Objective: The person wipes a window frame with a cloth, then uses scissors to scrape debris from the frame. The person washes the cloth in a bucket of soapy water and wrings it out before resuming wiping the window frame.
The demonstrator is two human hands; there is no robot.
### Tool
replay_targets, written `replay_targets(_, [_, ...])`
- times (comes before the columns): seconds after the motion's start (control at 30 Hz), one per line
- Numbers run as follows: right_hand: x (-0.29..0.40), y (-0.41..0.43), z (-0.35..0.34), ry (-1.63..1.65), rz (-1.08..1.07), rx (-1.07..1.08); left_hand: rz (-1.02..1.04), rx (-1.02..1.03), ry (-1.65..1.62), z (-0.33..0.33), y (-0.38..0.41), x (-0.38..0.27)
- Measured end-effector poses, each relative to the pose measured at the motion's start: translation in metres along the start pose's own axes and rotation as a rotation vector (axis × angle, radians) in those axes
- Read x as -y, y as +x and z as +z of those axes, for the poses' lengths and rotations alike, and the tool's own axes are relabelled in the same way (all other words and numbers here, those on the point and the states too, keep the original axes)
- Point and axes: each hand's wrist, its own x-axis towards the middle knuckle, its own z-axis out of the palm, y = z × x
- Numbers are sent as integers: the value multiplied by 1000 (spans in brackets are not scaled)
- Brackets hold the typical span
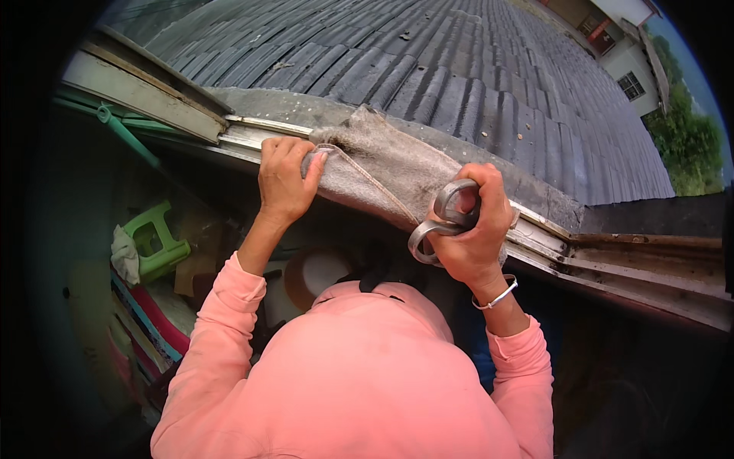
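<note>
A dirty grey cloth lies draped over the metal track of a window sill, with dark stains on its far side and a stitched hem running across it. My left hand pinches the cloth's left corner between thumb and fingers. Farther right, my right hand grips a pair of scissors by the metal handles, both loops facing me. The blades are hidden under that hand and the cloth. Cloth also shows beneath the right hand, but whether its fingers hold it is unclear.
Beyond the sill slopes a grey corrugated tile roof. Window frame parts rise at the left, near a green pole. Below them are a green plastic stool with a rag and stacked colourful items.
</note>
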Motion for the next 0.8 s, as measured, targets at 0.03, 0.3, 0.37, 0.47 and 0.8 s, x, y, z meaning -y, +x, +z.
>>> replay_targets(0.03, [10, 8, 12, 63, 41, 86, -2, 20, -50, 5, 3, -1])
replay_targets(0.3, [42, 43, 144, 411, 21, 130, -64, 347, -407, 33, -12, 5])
replay_targets(0.37, [44, 51, 159, 468, 10, 54, -126, 311, -519, 44, -19, 12])
replay_targets(0.47, [46, 64, 184, 603, 7, -36, -274, 124, -678, 50, -28, 30])
replay_targets(0.8, [21, 105, 239, 1230, 517, -173, -368, -338, -775, 22, 14, 44])
